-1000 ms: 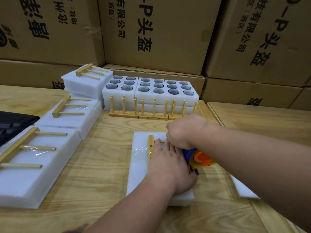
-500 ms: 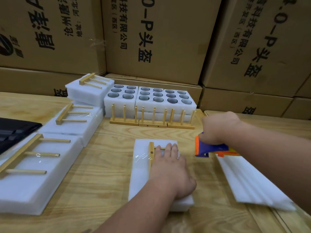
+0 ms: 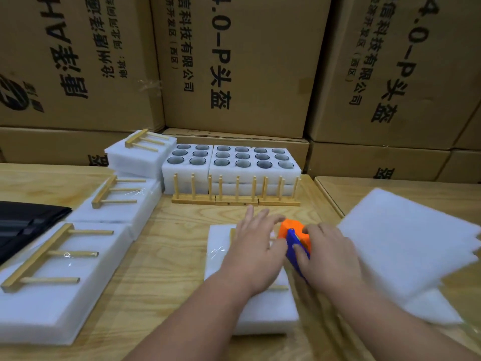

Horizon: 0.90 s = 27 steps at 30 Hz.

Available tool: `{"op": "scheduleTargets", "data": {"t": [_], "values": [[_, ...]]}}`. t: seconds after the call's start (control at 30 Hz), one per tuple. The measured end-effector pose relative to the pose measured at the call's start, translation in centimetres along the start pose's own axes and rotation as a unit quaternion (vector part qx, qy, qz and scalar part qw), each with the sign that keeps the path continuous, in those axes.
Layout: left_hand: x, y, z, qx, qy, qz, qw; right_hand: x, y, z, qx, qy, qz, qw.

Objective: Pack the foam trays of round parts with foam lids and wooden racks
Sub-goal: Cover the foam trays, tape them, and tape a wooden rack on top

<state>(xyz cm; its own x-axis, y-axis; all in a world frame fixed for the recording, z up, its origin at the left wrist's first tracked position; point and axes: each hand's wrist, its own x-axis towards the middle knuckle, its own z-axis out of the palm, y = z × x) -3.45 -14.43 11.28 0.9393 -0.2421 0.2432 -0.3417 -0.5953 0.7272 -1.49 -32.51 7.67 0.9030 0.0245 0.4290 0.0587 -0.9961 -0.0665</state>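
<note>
A white foam pack (image 3: 263,311) with a wooden rack (image 3: 279,288) on its lid lies in front of me, partly wrapped in clear film. My left hand (image 3: 256,251) lies flat on it with fingers spread. My right hand (image 3: 330,256) grips an orange and blue tape dispenser (image 3: 295,238) at the pack's right edge. Open foam trays of round parts (image 3: 231,158) stand at the back, with upright wooden racks (image 3: 235,196) before them.
Finished foam packs with racks lie at the left (image 3: 59,277), (image 3: 117,201), (image 3: 141,149). A stack of foam lids (image 3: 411,243) sits at the right. A black object (image 3: 26,222) is at the far left. Cardboard boxes (image 3: 234,61) wall the back.
My right hand has brought the tape dispenser back from the right to the pack's right edge. My left hand stays on the pack, fingers now spread wider. The view has tilted up.
</note>
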Motion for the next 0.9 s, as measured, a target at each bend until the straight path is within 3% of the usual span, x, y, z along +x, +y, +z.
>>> {"op": "scheduleTargets", "data": {"t": [0.1,0.17,0.23,0.33,0.37,0.4,0.43,0.5,0.6,0.7,0.83,0.9], "values": [[-2.2,-1.1,-2.6,-0.118,0.132,-0.016,0.984,-2.4,-1.2,-1.1,0.253,0.086,-0.026,0.963],[-3.9,-2.9,-3.6,-0.164,0.178,-0.074,0.967,-4.3,-2.1,-1.1,0.408,0.035,-0.018,0.912],[-5.3,-5.1,-3.7,-0.212,0.176,-0.156,0.949,-5.5,-2.9,-0.3,0.566,-0.069,0.063,0.819],[-6.7,-7.4,-3.0,-0.319,0.118,-0.290,0.895,-5.8,-3.5,1.5,0.739,-0.158,0.156,0.636],[-6.8,-7.8,-2.5,-0.354,0.107,-0.324,0.871,-5.7,-3.7,1.8,0.771,-0.175,0.169,0.589],[-6.8,-8.0,-2.2,-0.387,0.105,-0.347,0.848,-5.6,-3.9,2.1,0.786,-0.185,0.172,0.564],[-6.8,-8.3,-2.0,-0.407,0.096,-0.346,0.840,-5.6,-4.0,2.3,0.785,-0.188,0.161,0.568],[-7.2,-8.7,-1.8,-0.395,0.067,-0.318,0.859,-5.7,-4.4,2.3,0.769,-0.188,0.136,0.595],[-7.0,-8.7,-1.5,-0.339,0.063,-0.324,0.881,-6.1,-5.0,2.3,0.761,-0.168,0.159,0.606],[-7.5,-8.2,-1.9,-0.350,0.012,-0.297,0.888,-6.1,-5.8,2.6,0.769,-0.165,0.202,0.584],[-7.8,-8.3,-2.4,-0.395,0.065,-0.321,0.858,-5.6,-6.9,1.8,0.776,-0.186,0.249,0.549],[-8.1,-8.3,-2.8,-0.414,0.072,-0.312,0.852,-5.9,-7.2,1.5,0.796,-0.177,0.276,0.510]]}}
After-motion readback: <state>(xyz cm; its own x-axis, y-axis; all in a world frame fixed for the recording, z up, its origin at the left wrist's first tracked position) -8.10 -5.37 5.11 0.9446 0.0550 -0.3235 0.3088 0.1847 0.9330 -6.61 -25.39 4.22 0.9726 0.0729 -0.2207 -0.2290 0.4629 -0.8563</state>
